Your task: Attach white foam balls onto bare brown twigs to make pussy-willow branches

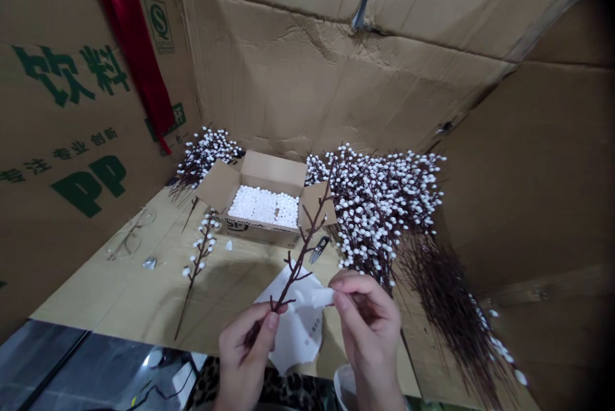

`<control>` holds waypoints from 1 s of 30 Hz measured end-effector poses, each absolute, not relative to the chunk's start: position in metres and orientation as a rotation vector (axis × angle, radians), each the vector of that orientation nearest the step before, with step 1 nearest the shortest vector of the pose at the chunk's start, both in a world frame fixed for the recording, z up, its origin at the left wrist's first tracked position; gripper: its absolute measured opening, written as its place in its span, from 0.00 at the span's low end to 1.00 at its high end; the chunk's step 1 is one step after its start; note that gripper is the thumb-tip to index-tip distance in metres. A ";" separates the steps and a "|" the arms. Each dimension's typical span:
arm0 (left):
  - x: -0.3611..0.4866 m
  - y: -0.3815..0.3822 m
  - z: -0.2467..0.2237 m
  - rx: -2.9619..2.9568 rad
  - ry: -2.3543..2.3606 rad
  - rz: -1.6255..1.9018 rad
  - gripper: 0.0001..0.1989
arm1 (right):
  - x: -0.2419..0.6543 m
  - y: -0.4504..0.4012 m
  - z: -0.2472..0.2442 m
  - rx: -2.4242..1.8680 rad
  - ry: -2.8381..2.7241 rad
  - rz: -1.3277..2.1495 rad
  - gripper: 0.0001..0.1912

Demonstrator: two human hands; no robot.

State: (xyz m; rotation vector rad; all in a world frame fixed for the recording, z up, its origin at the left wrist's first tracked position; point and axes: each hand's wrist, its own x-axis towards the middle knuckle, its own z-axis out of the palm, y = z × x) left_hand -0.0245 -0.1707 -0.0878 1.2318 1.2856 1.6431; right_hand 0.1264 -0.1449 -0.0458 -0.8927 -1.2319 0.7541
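Observation:
My left hand (pixel 250 340) pinches the lower end of a brown artificial twig (pixel 302 251). The twig has short bare side stems and slants up to the right. Between thumb and forefinger, my right hand (pixel 368 321) grips a small white piece (pixel 323 298) that looks like paper or tissue. Its tip points at the twig's lower part, with a gap between them. Beneath both hands lies a white paper sheet (pixel 300 340) with small print. An open cardboard box (pixel 273 171) holds many white foam balls (pixel 262 205) behind the twig.
A twig with white berries (pixel 196 257) lies at left, near eyeglasses (pixel 131 238) and a crumpled foil bit (pixel 149 263). Small snips (pixel 319 249) rest by the box. White-berried branches (pixel 375 206) and bare twigs (pixel 446 308) pile at right. Cardboard walls (pixel 312 78) surround the table.

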 end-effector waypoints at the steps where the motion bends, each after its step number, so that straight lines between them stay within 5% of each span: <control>1: -0.024 -0.171 -0.089 1.195 1.286 1.628 0.11 | 0.125 -0.146 -0.046 -0.912 -1.208 0.753 0.05; 30: -0.024 -0.174 -0.096 1.075 1.301 1.599 0.10 | 0.110 -0.154 -0.027 -0.913 -1.357 0.615 0.14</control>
